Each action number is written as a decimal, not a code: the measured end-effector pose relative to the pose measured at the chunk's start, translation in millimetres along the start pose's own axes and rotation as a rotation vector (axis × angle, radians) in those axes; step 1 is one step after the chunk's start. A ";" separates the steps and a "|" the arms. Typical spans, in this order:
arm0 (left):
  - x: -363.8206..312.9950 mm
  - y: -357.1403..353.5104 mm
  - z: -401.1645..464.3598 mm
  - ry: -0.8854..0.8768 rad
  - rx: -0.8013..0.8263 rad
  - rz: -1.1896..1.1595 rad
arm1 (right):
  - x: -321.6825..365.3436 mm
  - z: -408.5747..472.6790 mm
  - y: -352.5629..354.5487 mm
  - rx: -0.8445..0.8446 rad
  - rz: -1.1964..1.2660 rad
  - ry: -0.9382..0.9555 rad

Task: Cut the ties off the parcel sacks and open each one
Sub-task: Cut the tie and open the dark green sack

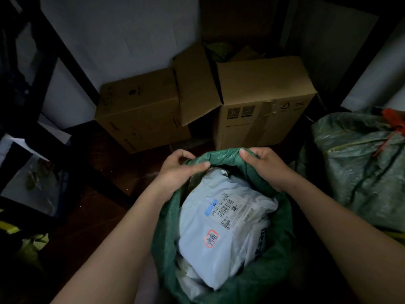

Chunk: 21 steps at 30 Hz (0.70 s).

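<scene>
— Since the head camera gives the only look, where does the green sack point(221, 270) sit?

— On the floor, straight below and between both forearms, its mouth up and already spread. A pale parcel point(221, 229) with a printed label lies on top inside, its long side running from near the person toward the far rim.

— And the grip on each side?

— Both hands are on the far rim, where the cloth is rolled outward. The left hand point(177, 170) pinches the rolled edge between thumb and curled fingers; the right hand point(266, 166) curls over the rim a little to the right and grips it likewise. They stand close together, the rim stretched between them.

— So which way does the next pull go?

— I judge outward and down: the rim lies just under each grip, so each hand can roll its own side further. No tie shows on this sack.

— Anything left to open?

— A second sack point(359, 167) stands at the right, well apart, with a red tie point(394, 121) at its top. The right hand is nearer to it. Cardboard boxes point(258, 106) stand behind.
</scene>
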<state>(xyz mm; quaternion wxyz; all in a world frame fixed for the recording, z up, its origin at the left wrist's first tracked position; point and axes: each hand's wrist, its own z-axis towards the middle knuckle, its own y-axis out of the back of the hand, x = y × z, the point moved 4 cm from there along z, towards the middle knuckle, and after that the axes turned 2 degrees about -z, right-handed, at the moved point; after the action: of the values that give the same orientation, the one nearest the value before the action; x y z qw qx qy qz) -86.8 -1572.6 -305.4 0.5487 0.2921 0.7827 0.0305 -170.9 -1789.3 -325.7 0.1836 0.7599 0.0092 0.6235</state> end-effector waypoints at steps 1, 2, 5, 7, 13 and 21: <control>1.3 -2.1 -0.3 -0.055 0.031 0.075 | -1.6 0.5 0.6 -0.008 0.053 -0.034; 4.2 -3.0 2.1 -0.114 0.036 0.127 | -3.5 0.9 1.1 -0.013 0.102 -0.065; 11.1 6.1 3.9 -0.202 -0.082 0.418 | -10.0 1.8 4.2 -0.044 0.230 -0.140; 13.1 14.6 1.1 -0.200 -0.191 0.621 | -13.9 2.5 6.9 -0.093 0.252 -0.187; 0.7 21.7 0.6 -0.267 -0.401 0.320 | -24.9 11.4 14.7 -0.235 0.420 -0.386; 4.2 19.5 9.4 0.173 -0.251 -0.219 | -32.7 7.8 10.2 -0.090 0.159 -0.528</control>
<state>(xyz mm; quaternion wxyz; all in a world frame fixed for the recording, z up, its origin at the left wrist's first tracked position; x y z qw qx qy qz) -71.2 -1557.0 -305.5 0.5115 0.1308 0.8442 0.0929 -172.9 -1808.9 -354.9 0.1634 0.8855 -0.1264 0.4162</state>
